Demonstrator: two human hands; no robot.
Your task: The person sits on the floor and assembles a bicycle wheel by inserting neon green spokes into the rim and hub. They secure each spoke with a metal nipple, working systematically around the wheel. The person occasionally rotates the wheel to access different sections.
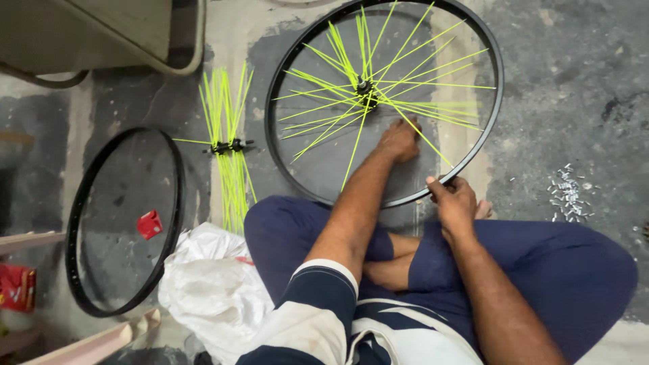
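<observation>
Left hand (400, 140) reaches inside the wheel (473, 145), fingers curled around a yellow spoke (424, 137) below the hub (366, 88), forearm stretched out over the crossed legs. Right hand (453, 201) pinches the rim at its near edge (thumb on top), wrist bent. The wheel lies flat on the floor, nipples (566, 195) scattered to the right.
</observation>
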